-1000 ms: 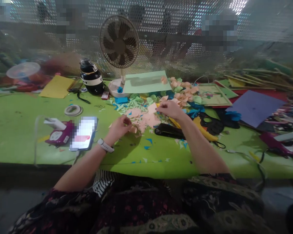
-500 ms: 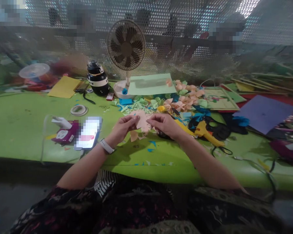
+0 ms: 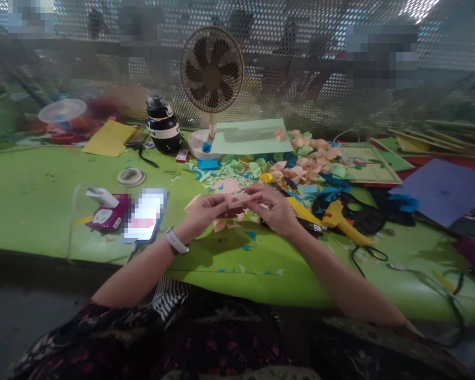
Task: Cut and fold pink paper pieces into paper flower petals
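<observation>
Between my hands is a small piece of peach paper (image 3: 239, 202), turned nearly edge-on. My left hand (image 3: 203, 215) pinches its left end between thumb and fingers, and a white watch band (image 3: 177, 241) circles that wrist. My right hand (image 3: 276, 212) grips the right end with its fingertips. Just behind the hands lies more peach paper (image 3: 225, 186), among green and blue paper scraps (image 3: 243, 168). A heap of curled peach paper petals (image 3: 301, 163) sits farther back. Beside my right wrist rests a yellow glue gun (image 3: 346, 224).
A phone (image 3: 145, 215), a purple power socket box (image 3: 110, 215) and a roll of tape (image 3: 131, 178) lie to the left. Along the back stand a black bottle (image 3: 163, 132) and a fan (image 3: 211, 76). Purple paper (image 3: 445, 190) lies at the right.
The peach paper has tilted from facing me to nearly edge-on. My right hand has turned, its fingers now stretched over the paper's end. The whole view has shifted slightly.
</observation>
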A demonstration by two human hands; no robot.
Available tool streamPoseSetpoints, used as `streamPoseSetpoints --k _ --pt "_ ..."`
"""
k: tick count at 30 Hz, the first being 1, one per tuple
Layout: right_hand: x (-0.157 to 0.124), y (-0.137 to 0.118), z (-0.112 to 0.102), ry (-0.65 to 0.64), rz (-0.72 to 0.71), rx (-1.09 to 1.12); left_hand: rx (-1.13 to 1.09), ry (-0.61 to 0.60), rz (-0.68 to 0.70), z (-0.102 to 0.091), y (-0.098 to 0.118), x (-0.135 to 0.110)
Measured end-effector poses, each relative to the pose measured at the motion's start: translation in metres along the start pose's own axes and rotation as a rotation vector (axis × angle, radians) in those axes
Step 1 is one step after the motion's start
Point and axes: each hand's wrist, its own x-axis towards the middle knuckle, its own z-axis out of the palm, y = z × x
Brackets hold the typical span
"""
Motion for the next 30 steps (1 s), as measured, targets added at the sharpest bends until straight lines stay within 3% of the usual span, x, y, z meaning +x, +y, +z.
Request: streamPoseSetpoints --k 5,12,30 --pt "-0.0032 -0.0079 0.0055 0.026 0.149 0.092 -0.037 -0.044 0.031 0.0016 -0.0011 -0.0022" --pt "-0.0049 -0.0092 0.0077 0.069 0.161 0.097 0.200 -0.068 0.090 0.0026 -0.0003 -0.0041" --pt "-0.0049 -0.0081 0.0068 0.041 0.166 0.095 0.158 -0.078 0.071 0.0028 -0.0046 -0.0016"
